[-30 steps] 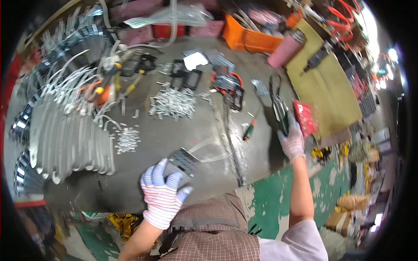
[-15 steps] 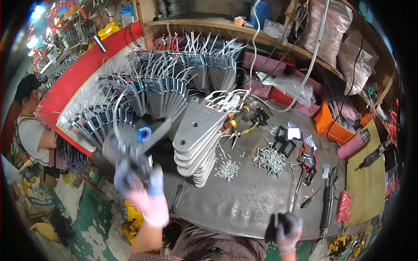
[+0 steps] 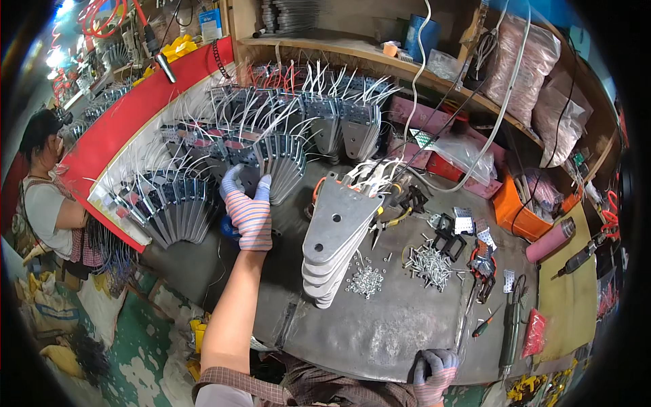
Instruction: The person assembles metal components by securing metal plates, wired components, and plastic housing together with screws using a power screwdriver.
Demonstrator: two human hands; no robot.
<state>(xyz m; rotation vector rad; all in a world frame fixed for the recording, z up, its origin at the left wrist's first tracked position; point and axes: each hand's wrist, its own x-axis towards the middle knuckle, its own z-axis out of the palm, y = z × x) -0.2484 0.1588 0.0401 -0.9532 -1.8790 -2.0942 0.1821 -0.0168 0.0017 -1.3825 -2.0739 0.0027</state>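
My left hand point(image 3: 248, 216), in a striped glove with grey-blue fingertips, reaches over the table to the middle row of grey metal plates point(image 3: 281, 169). Its thumb and fingers are apart, with a grey plate point(image 3: 248, 180) showing in the gap; no firm grip is visible. Partly behind that wrist sits a blue tape roll point(image 3: 229, 228). To its right stands a fanned stack of tapered grey plates point(image 3: 342, 227) with holes and white wires point(image 3: 371, 173). At the table's front edge my right hand point(image 3: 435, 374), gloved too, rests with fingers curled in, nothing visible in them.
Nuts point(image 3: 366, 281) and screws point(image 3: 432, 266) lie in piles right of the stack. Beyond are pliers point(image 3: 380, 230), a screwdriver point(image 3: 485, 324), a grey power tool point(image 3: 512, 332) and an orange bin point(image 3: 519, 200). A red-edged partition point(image 3: 135, 115) stands left; a co-worker point(image 3: 51, 183) is behind it.
My left hand, blurred beside a dark and grey metal piece before, has moved forward to the plate row, its arm stretched out. My right hand stays near the front edge. The view has shifted slightly.
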